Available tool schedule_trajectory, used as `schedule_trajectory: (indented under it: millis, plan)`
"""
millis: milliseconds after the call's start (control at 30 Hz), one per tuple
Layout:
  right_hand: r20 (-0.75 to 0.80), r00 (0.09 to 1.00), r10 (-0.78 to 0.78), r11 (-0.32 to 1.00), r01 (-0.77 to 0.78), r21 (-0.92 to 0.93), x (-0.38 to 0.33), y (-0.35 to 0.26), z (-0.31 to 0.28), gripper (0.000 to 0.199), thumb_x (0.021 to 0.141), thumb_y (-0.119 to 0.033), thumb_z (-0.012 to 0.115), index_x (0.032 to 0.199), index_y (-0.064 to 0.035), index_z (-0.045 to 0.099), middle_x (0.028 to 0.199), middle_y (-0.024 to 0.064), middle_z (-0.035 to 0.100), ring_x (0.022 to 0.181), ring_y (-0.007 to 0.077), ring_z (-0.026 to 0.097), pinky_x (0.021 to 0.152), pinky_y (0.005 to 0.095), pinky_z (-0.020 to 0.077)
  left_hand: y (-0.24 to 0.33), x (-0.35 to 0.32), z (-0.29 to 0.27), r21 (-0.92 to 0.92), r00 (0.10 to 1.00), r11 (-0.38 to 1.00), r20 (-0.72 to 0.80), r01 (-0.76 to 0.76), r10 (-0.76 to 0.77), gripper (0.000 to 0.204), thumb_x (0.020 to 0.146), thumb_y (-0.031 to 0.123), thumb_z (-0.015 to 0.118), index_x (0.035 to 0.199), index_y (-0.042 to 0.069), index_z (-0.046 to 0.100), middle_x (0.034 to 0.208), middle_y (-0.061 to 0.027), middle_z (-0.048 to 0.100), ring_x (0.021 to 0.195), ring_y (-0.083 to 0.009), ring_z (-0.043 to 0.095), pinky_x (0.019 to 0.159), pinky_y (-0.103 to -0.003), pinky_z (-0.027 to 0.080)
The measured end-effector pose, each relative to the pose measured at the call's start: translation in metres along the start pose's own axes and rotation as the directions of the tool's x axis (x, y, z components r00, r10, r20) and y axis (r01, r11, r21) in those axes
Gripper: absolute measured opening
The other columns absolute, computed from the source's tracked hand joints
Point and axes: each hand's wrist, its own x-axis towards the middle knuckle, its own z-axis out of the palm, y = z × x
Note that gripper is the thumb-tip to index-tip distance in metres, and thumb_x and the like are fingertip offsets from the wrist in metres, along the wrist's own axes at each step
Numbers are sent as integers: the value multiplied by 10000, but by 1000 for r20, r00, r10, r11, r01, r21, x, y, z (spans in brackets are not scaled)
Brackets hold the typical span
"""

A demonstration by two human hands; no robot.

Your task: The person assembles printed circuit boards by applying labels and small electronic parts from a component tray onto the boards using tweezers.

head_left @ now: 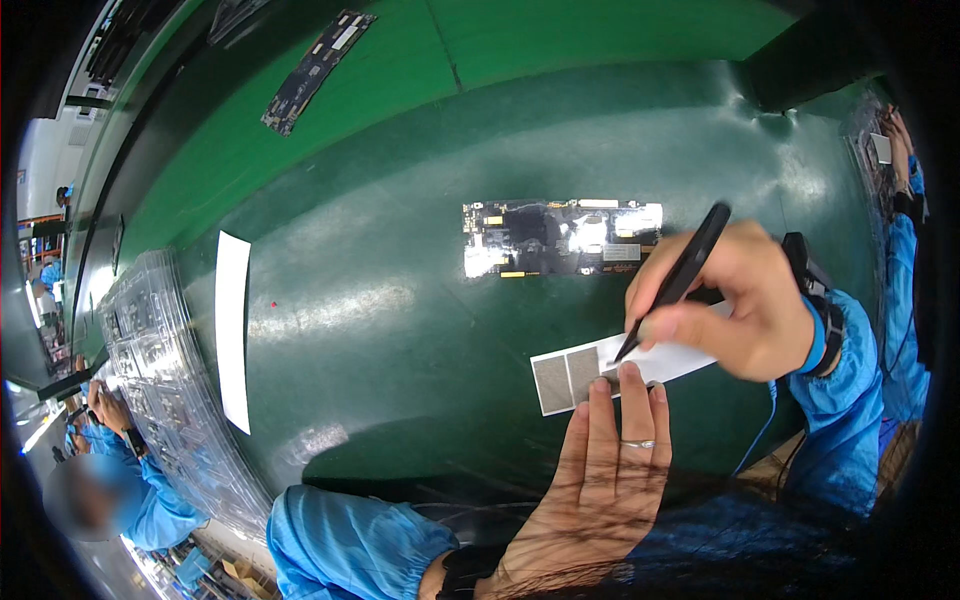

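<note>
My right hand (745,300) is closed around a slim black pen-shaped tool (690,262). Its pointed tip meets a white backing strip (680,358) beside the grey square pads (585,377) stuck on it. I cannot tell whether this tool is a pen or tweezers. My left hand (600,470), a ring on one finger, lies flat with fingers stretched out, their tips resting on the strip's near edge. Just beyond both hands lies a dark circuit board (560,238) with shiny black film and gold-coloured parts; my right hand covers its near right corner.
A second narrow circuit board (318,72) lies at the far left. A blank white strip (232,330) is on the left of the green table (400,400). Beside it are stacked clear plastic trays (170,350). Other people in blue sleeves work at left (165,500) and right (903,300).
</note>
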Motion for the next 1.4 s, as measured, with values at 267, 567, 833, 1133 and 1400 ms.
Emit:
schedule_trajectory:
  millis: [267, 567, 833, 1133, 1400]
  plan:
    - [-279, 932, 232, 963, -180, 201, 16, 14, -36, 166, 1002, -127, 641, 1069, 25, 638, 880, 55, 657, 775, 99, 634, 724, 247, 531, -23, 30, -14, 21, 993, 1000, -115, -23, 26, 562, 986, 405, 535, 1365, -11, 552, 1325, -146, 533, 1205, -274, 536, 1103, -439, 412]
    - [-297, 921, 251, 953, -183, 240, 18, 14, -21, 183, 1007, -141, 643, 1082, 25, 639, 879, 56, 663, 767, 98, 639, 720, 252, 533, -53, 43, -2, -34, 983, 997, -172, 63, -68, 774, 877, 521, 657, 1432, 1, 514, 1480, -161, 482, 1375, -329, 463, 1192, -500, 322]
    - [-288, 928, 235, 959, -173, 225, 21, 17, -25, 190, 1008, -143, 645, 1088, 29, 641, 886, 56, 669, 772, 100, 641, 725, 251, 534, -53, 51, -2, -17, 984, 997, -165, 71, -73, 780, 877, 523, 656, 1435, -3, 512, 1481, -160, 475, 1376, -321, 460, 1183, -488, 333]
    - [-275, 937, 216, 961, -154, 230, 19, 18, -28, 177, 1004, -125, 649, 1094, 27, 650, 897, 55, 671, 782, 99, 640, 724, 248, 532, -49, 52, -7, -2, 986, 996, -146, 84, -83, 785, 854, 522, 681, 1433, 15, 519, 1483, -142, 473, 1385, -317, 452, 1173, -490, 351]
    - [-272, 934, 233, 962, -181, 202, 12, 10, -36, 166, 997, -130, 638, 1070, 19, 643, 941, 55, 650, 781, 106, 637, 724, 253, 529, -46, 62, -10, -27, 977, 997, -198, 73, -77, 856, 761, 535, 749, 1431, 53, 523, 1460, -129, 490, 1302, -288, 498, 1131, -509, 387]
